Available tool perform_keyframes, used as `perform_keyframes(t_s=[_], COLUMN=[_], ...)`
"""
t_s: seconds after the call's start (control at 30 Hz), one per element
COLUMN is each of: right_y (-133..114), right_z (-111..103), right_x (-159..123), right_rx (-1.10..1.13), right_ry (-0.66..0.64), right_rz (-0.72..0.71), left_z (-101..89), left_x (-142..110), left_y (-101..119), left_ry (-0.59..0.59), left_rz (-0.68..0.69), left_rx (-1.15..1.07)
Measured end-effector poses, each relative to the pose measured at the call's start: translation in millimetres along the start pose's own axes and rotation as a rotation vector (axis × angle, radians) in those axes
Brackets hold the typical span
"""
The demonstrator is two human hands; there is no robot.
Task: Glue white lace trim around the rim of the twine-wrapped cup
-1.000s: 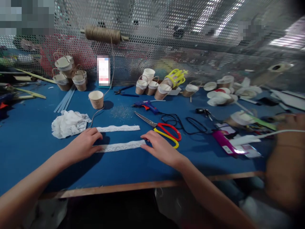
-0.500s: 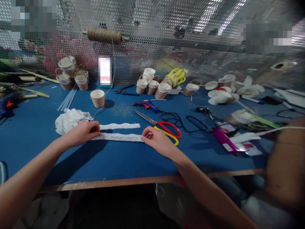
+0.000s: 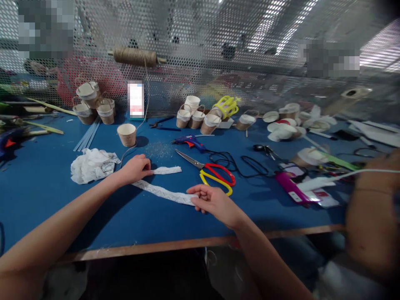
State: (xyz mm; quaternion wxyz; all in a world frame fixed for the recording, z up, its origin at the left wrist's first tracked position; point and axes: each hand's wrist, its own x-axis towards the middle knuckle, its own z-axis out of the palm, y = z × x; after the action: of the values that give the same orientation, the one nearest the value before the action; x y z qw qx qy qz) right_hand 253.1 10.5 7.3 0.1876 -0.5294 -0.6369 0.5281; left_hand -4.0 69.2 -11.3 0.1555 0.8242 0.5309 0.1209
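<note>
My left hand (image 3: pixel 135 170) is closed at the near side of a short white lace strip (image 3: pixel 168 170), whose free end lies to the right of the fingers. A second, longer lace strip (image 3: pixel 165 193) slants across the blue tabletop, its left end passing behind my left hand and wrist. My right hand (image 3: pixel 215 202) pinches the right end of that strip between thumb and fingers. Just beyond my right hand lie scissors (image 3: pixel 206 166) with one red and one yellow handle. A crumpled bunch of white lace (image 3: pixel 93 166) rests left of my left hand.
A bare paper cup (image 3: pixel 126 135) stands beyond my left hand. Behind are several lace-trimmed cups (image 3: pixel 211 124), a blue glue gun (image 3: pixel 192 143) with black cord, and a twine spool (image 3: pixel 134 57) on the mesh. At right, another person's arm (image 3: pixel 373 212) reaches over the table.
Both hands first held the longer strip and lifted it nearer the short one. Now my left hand has shifted right onto the short strip, while my right hand draws the longer strip's end toward me.
</note>
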Motion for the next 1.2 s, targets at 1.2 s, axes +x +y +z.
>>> perform_keyframes(t_s=[1.2], right_y=[-40.5], right_z=[36.8], right_x=[12.6], right_rx=[0.445], right_ry=[0.003], right_rz=[-0.222], left_z=[16.8], left_x=[-49.8], left_y=[83.7], left_ry=[0.163], left_rz=[-0.651], left_rx=[-2.019])
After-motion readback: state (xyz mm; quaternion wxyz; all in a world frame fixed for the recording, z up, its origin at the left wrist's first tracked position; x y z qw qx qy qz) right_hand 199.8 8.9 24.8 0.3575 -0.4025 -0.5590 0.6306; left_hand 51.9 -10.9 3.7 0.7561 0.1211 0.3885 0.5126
